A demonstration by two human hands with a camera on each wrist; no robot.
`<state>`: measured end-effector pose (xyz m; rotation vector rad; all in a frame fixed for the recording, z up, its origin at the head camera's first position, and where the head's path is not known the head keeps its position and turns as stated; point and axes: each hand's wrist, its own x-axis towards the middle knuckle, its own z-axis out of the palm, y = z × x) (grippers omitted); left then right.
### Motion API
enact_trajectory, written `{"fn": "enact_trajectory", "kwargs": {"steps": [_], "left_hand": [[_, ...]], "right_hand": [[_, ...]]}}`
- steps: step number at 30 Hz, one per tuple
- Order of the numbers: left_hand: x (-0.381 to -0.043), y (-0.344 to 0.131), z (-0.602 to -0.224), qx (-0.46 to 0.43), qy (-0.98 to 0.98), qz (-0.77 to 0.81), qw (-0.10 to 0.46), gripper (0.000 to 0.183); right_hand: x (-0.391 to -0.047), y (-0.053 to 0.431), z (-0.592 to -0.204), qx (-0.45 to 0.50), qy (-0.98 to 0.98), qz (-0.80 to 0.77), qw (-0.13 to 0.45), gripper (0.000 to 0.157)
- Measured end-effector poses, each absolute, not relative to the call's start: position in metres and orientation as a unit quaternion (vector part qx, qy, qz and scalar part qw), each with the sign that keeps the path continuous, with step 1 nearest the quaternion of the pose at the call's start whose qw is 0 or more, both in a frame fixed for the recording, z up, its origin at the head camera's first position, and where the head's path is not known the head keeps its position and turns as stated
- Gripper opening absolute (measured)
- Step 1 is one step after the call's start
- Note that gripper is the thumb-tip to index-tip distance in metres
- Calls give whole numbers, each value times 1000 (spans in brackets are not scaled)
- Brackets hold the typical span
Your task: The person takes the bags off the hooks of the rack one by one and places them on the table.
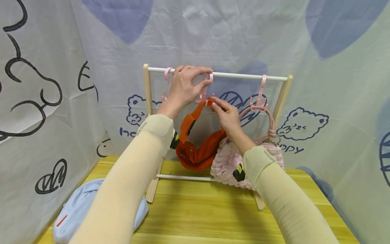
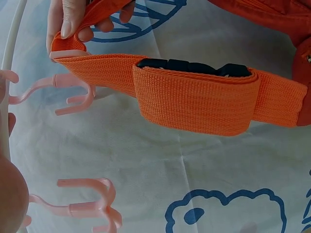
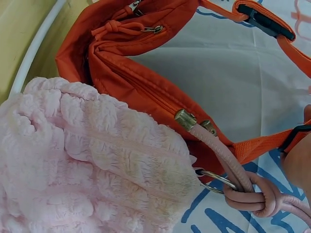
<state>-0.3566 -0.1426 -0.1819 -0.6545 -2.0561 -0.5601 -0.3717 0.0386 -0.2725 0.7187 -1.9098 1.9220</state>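
My right hand [image 1: 226, 115] pinches the webbing strap [image 1: 198, 110] of an orange waist bag [image 1: 196, 156]. The strap passes over the lower prong of the middle pink hook [image 2: 73, 87]; the bag hangs below, its black buckle [image 2: 194, 67] partly covered by webbing. Up at the white rail [image 1: 240, 75], my left hand [image 1: 186, 83] holds the top of that same hook between thumb and fingers. To the right, a fluffy pink bag [image 3: 97, 155] hangs by its knotted handle [image 3: 252, 194] from another pink hook [image 1: 261, 96], partly behind my right forearm.
A wooden-legged rack [image 1: 282, 93] stands on the yellow wood-grain table [image 1: 195, 210]. Another pink hook [image 1: 167, 73] is on the rail's left side. A light blue bag [image 1: 82, 200] lies at the table's left, partly behind my left arm. Printed cloth [image 1: 237, 34] hangs behind.
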Motion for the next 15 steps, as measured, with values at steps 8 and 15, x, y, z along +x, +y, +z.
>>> {"fn": "enact_trajectory", "kwargs": {"steps": [8, 15], "left_hand": [[-356, -142, -182, -265, -828, -223, 441, 33], [-356, -142, -182, -264, -827, -223, 444, 32]], "right_hand": [[-372, 39, -270, 261, -664, 677, 179, 31], [-370, 40, -267, 265, -665, 674, 181, 31]]}}
